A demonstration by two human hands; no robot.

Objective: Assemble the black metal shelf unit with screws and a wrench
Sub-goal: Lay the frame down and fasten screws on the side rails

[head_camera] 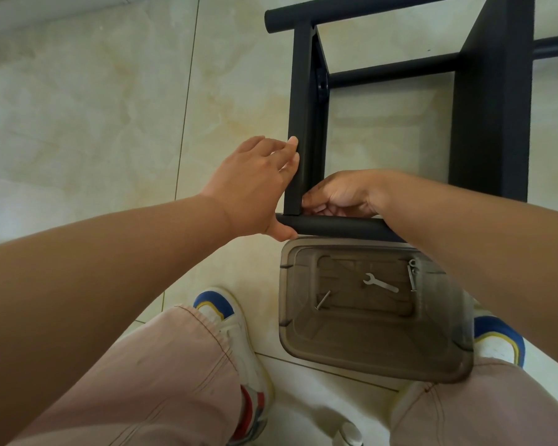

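The black metal shelf frame [306,101] lies on the tiled floor, with a round black tube [339,226] across its near end. My left hand [255,188] rests on the frame's left panel with straight fingers, and its thumb presses the tube's left end. My right hand [345,194] is curled at the inner corner where the panel meets the tube. Its fingertips pinch something small there, which the fingers hide. A silver wrench [380,282] lies in the tray below.
A translucent grey plastic tray [290,342] sits on the floor between my feet, holding a long screw [322,300] and more hardware [412,275] at its right wall. My knees and white shoes [226,317] flank it. Beige tiles stretch to the left.
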